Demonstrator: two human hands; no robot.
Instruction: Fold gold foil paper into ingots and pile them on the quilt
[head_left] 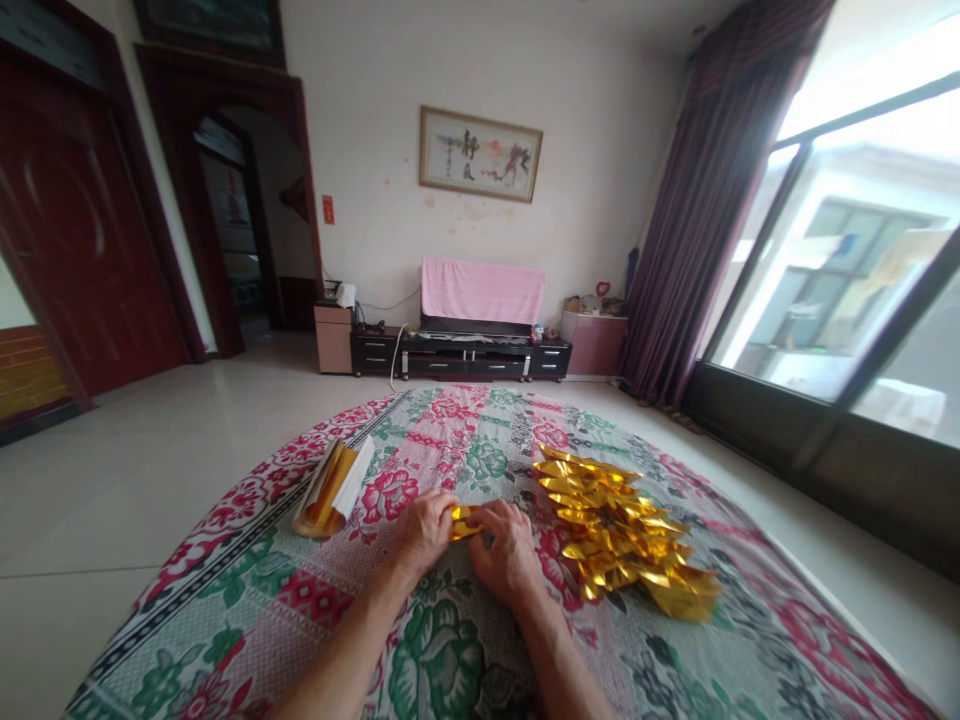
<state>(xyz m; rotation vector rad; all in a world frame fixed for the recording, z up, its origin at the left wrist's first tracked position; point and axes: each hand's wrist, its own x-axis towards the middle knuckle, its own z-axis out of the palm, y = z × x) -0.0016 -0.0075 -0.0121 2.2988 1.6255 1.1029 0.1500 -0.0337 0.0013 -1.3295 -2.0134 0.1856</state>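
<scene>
Near the middle of the flowered cloth, a small piece of gold foil paper (465, 522) is held between my two hands. My left hand (425, 530) pinches its left end with closed fingers. The fingers of my right hand (508, 545) are bent over its right end. To the right lies a pile of folded gold foil pieces (619, 525) with pointed ends. A curled stack of gold and white sheets (330, 490) rests to the left of my hands.
The flowered cloth (300, 650) covers a round table. Beyond it, a low black cabinet (466, 362) stands by the wall under a pink cloth (484, 290). Purple curtains (697, 200) and a large window are on the right, a red door (82, 220) on the left.
</scene>
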